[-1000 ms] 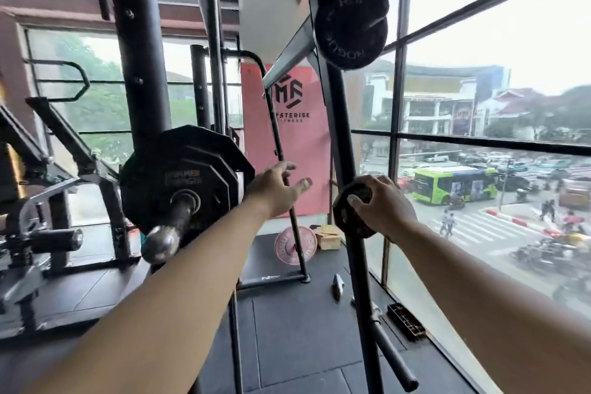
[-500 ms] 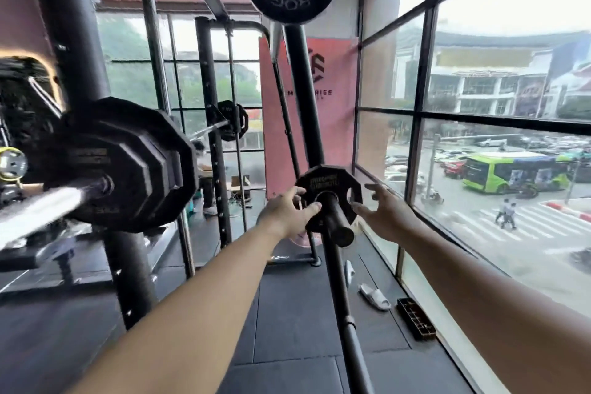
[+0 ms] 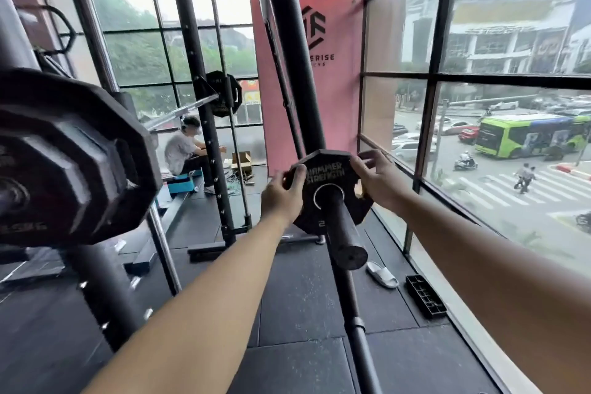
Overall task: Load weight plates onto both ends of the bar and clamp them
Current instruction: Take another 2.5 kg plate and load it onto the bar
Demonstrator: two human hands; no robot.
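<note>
A small black weight plate [image 3: 326, 176] marked HAMMER STRENGTH sits on a black storage peg [image 3: 343, 230] that sticks out from the rack's upright post. My left hand [image 3: 283, 195] grips the plate's left edge, thumb on its face. My right hand [image 3: 375, 177] grips its right edge with curled fingers. At the far left, the near end of the bar carries large black plates [image 3: 68, 157]. The bar's far end carries another black plate [image 3: 222, 93].
The black upright post [image 3: 289, 51] rises just behind the plate. A person [image 3: 184, 150] sits on a blue box farther back. A white slipper [image 3: 382, 273] and a black tray [image 3: 425, 296] lie on the rubber floor by the window wall [image 3: 428, 112] on the right.
Both hands have closed onto the small plate's edges, where before they were just reaching it. The view has shifted right and closer to the peg.
</note>
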